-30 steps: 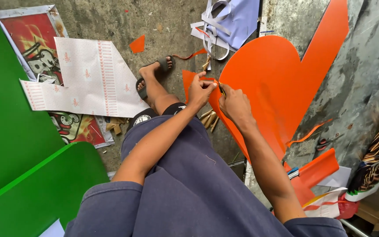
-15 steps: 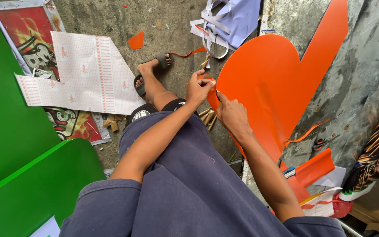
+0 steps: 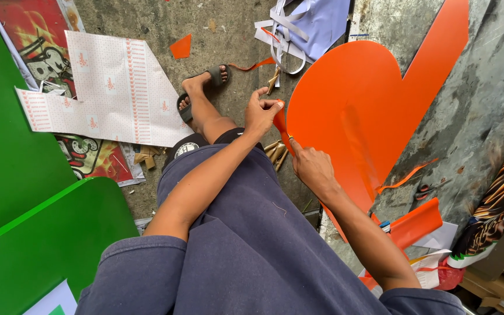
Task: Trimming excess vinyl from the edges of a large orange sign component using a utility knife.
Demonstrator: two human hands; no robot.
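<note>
**Peeling the edge of the orange cut-out**

Your left hand (image 3: 262, 112) sits just above the middle of the view, at about 12 o'clock from your lap, with thumb and fingers clenched on a narrow orange strip (image 3: 280, 125) that lifts off the left edge of the big orange sheet (image 3: 357, 111). That sheet, rounded at the top with a long arm running up towards 1 o'clock, lies on the grey slab (image 3: 479, 99) and fills the upper right of the view.

Your right hand (image 3: 312, 169) lies at about 4 o'clock from the left one, close beside it. It grips nothing: the fingers are spread flat and pressed on the sheet's lower left edge, the index fingertip touching the sheet just under the lifted strip.

At 10 o'clock from your left hand, your foot in a dark sandal (image 3: 196, 93) rests on the concrete floor (image 3: 147, 23). Further out at 9 o'clock lies a white backing paper (image 3: 106, 93) with a pattern of small red marks, over a red printed poster (image 3: 30, 35). Green panels (image 3: 24, 221) fill the left side down to 7 o'clock. At 12 o'clock lie pale lilac offcuts (image 3: 316, 20), and a small orange scrap (image 3: 181, 48) at 11 o'clock. Down at 4 o'clock, beyond your right forearm, a loose orange curl (image 3: 406, 178) and an orange offcut (image 3: 416, 223) lie on the slab's edge.
</note>
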